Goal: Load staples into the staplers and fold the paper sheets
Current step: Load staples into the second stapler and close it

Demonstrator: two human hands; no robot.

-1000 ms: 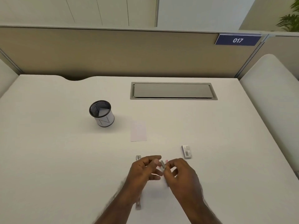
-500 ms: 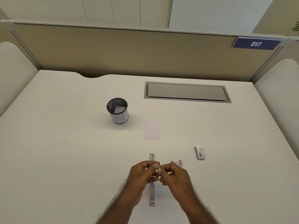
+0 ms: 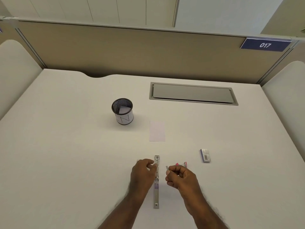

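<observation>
The shiny stapler (image 3: 156,182) is lying opened flat; the left hand (image 3: 143,172) is pinching it, the right hand (image 3: 179,177) is pinching staples (image 3: 167,168).

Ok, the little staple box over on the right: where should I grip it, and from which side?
Take the staple box across its two long sides, coming straight down from above. It lies flat on the desk, long axis running roughly away from the person, with clear space around it, so a narrow pinch across its width probably fits. The right hand is nearest, but it is holding a staple strip.
</observation>
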